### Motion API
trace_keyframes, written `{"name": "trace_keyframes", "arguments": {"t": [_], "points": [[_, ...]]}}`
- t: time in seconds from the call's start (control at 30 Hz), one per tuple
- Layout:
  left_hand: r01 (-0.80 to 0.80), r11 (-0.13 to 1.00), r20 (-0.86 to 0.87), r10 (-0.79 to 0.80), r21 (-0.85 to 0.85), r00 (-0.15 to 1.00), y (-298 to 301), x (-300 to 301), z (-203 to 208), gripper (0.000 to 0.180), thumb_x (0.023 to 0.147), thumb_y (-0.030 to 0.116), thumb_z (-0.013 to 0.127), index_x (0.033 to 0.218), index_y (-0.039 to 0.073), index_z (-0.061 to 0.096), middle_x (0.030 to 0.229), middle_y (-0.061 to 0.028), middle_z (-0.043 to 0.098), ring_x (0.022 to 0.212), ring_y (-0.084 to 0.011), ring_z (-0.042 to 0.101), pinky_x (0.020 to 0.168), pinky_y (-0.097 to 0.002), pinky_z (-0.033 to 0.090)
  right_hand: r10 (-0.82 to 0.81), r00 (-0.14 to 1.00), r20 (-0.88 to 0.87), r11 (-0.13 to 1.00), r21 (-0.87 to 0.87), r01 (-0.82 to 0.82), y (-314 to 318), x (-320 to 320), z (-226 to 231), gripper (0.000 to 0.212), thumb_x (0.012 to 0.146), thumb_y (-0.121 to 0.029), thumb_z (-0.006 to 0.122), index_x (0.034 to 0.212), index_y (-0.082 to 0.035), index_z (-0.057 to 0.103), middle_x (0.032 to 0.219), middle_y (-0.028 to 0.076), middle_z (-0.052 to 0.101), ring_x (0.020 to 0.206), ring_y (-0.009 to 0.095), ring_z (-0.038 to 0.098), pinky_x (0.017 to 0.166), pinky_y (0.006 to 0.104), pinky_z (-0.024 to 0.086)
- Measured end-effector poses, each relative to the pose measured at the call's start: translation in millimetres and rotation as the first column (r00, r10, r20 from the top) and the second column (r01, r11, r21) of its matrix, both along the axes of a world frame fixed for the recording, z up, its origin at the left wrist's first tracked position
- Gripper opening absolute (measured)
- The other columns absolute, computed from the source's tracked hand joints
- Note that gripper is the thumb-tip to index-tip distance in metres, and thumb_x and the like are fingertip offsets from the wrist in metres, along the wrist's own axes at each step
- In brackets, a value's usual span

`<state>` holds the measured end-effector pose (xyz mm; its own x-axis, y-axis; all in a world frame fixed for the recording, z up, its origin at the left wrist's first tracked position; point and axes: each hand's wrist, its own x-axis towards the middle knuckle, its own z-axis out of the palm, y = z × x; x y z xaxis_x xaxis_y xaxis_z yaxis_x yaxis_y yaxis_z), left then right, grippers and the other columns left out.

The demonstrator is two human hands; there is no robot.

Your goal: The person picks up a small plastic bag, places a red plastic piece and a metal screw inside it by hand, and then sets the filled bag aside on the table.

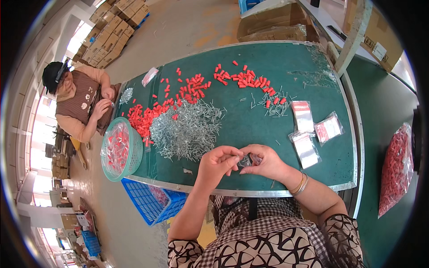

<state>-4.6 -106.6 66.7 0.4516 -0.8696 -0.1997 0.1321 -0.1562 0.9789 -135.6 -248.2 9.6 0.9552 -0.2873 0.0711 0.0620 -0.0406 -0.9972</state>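
Across a metal-edged green counter [250, 134], red plugs [140, 120] and a heap of silvery screws [187, 131] are spread, their long axes turned in many directions. Above its near edge, a crumpled clear bag [245, 161] is grasped between the fingers of the left hand [218, 164] and the right hand [269, 163]; where its mouth points and how its long axis runs cannot be told.
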Motion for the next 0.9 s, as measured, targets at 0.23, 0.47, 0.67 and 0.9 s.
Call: {"name": "trace_keyframes", "arguments": {"t": [0.23, 0.47, 0.67, 0.9], "points": [[-0.062, 0.985, 0.331, 0.113, -0.16, 0.937, 1, 0, -9, 0.013, 0.086, 0.0, 0.064, 0.099, 0.002, 0.066, 0.09, -0.0008, 0.061, 0.068, -0.0047, 0.055, 0.056, -0.0184, 0.042, 0.029, 0.999, 0.015, 0.999, 0.034, -0.029, -1, 0, 3, 0.052, 0.067, -0.014, 0.084, 0.114, -0.009, 0.063, 0.095, -0.001, 0.064, 0.065, 0.006, 0.048, 0.058, 0.0225, 0.044], [-0.384, 0.923, 0.268, 0.363, 0.03, 0.893, -2, 48, -17, 0.012, 0.088, 0.006, 0.061, 0.098, 0.001, 0.066, 0.082, -0.0008, 0.063, 0.064, -0.0055, 0.053, 0.055, -0.0194, 0.043, -0.01, 0.988, 0.153, 0.998, 0.068, -0.001, -9, -6, 25, 0.053, 0.067, -0.015, 0.084, 0.114, -0.008, 0.062, 0.094, 0.001, 0.065, 0.068, 0.009, 0.056, 0.057, 0.0237, 0.047], [-0.413, 0.91, 0.681, 0.329, -0.043, 0.654, -35, 132, -46, 0.012, 0.086, 0.009, 0.064, 0.096, 0.004, 0.067, 0.078, -0.002, 0.064, 0.065, -0.0116, 0.058, 0.059, -0.0257, 0.045, -0.121, 0.898, 0.424, 0.77, -0.531, 0.355, -13, -9, 34, 0.053, 0.063, -0.022, 0.086, 0.11, -0.011, 0.063, 0.091, 0.006, 0.066, 0.062, 0.022, 0.062, 0.053, 0.0283, 0.05], [-0.33, 0.944, 0.998, -0.008, -0.012, -0.06, -94, 193, -63, 0.027, 0.078, 0.009, 0.067, 0.104, 0.005, 0.065, 0.089, -0.0142, 0.064, 0.092, -0.0353, 0.058, 0.083, -0.0437, 0.047, -0.171, 0.967, 0.192, 0.979, -0.075, 0.188, -16, -7, 12, 0.059, 0.065, -0.011, 0.084, 0.119, -0.008, 0.06, 0.096, 0.005, 0.067, 0.056, 0.009, 0.057, 0.053, 0.0242, 0.051]]}}
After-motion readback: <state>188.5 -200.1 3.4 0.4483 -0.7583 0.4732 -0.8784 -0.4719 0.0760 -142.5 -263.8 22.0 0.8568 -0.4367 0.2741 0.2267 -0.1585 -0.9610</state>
